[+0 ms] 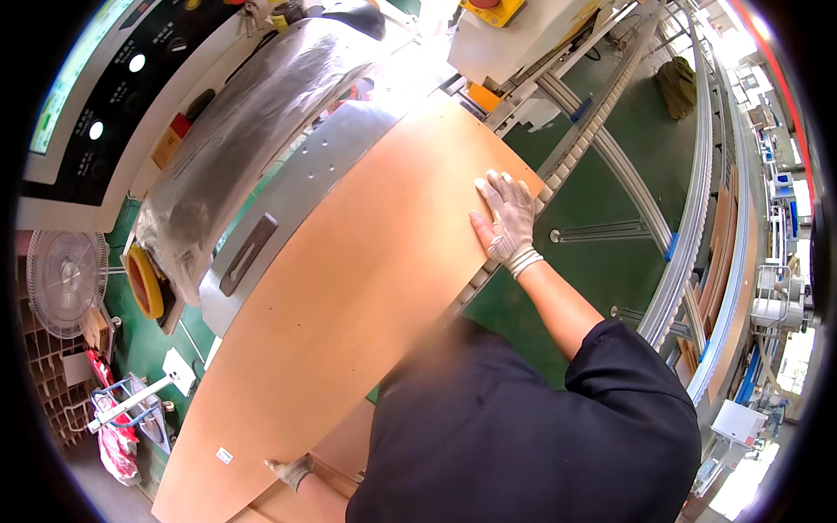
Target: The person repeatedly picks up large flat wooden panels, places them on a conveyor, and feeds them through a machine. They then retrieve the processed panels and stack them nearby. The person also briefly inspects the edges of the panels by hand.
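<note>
A long light-brown wood panel, with a small white label and a few small dark holes, stretches across the view in front of me. My right hand, in a pale glove, lies flat on its top near the right-hand edge, fingers stretched out. At the lower left, my gloved left hand grips the panel's near edge, with a digit on top; the other fingers are mostly hidden. Along its far side, the panel borders a grey metal plate. Beneath its right edge runs a strip of small rollers.
A control panel with lit buttons stands at the upper left, beside a plastic-wrapped machine cover. Roller rails cross the green floor on the right. A fan stands at the far left. A red stop button on a yellow box sits at the top.
</note>
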Tool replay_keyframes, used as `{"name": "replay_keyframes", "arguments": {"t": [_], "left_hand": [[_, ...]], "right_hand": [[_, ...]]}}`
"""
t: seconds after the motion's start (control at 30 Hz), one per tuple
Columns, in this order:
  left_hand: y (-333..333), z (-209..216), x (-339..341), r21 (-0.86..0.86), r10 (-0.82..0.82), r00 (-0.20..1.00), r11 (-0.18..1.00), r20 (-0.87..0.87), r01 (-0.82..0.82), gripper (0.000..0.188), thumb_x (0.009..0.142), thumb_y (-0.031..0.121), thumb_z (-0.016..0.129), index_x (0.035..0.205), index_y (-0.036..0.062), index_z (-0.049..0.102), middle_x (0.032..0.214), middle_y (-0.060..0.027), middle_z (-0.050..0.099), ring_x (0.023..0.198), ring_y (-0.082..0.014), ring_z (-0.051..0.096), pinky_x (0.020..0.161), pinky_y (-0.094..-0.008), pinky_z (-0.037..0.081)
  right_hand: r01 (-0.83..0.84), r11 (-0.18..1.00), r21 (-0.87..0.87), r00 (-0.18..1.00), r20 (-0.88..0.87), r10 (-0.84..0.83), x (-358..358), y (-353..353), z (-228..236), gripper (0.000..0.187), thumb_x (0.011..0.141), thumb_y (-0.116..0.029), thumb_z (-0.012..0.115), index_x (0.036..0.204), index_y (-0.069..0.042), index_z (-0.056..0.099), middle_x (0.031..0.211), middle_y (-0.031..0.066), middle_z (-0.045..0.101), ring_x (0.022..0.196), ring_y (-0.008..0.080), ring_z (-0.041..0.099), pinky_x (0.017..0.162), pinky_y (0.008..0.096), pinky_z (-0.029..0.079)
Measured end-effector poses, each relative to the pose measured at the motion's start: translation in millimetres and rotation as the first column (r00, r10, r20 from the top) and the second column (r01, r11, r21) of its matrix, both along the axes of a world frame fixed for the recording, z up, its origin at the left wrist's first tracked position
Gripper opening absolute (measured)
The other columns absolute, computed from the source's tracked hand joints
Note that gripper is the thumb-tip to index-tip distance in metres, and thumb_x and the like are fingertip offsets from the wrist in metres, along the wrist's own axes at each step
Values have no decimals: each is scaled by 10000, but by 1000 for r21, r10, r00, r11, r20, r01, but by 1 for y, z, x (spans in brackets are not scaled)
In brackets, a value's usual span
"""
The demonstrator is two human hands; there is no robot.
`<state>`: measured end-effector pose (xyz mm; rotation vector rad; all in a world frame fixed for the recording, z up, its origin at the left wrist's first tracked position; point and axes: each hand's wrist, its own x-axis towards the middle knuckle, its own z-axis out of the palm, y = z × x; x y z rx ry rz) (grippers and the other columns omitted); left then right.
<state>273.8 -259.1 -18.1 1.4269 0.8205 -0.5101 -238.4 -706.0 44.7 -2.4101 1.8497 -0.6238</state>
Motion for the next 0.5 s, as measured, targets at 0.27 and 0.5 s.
{"name": "replay_keyframes", "arguments": {"t": [0.27, 0.5], "left_hand": [[-55, 28, -56, -157, 110, 985, 979, -131, -131, 484, 925, 508, 452, 1279, 202, 577, 1380, 6, 541, 1270, -221, 483, 958, -447, 455], [-100, 30, -115, -267, 52, 984, 959, -168, -96, 474, 910, 467, 428, 1210, 152, 616, 1241, -30, 644, 1129, -251, 608, 907, -459, 514]], "right_hand": [[-105, 989, -105, 993, 47, 111, -57, -48, -3, 494, 799, -293, 641, 1233, -60, 611, 1292, 202, 571, 1221, 412, 499, 1080, 507, 328], [-118, 980, -159, 990, 63, 129, -119, -103, -18, 449, 814, -286, 623, 1205, -66, 632, 1273, 189, 595, 1222, 414, 513, 1079, 507, 343]]}}
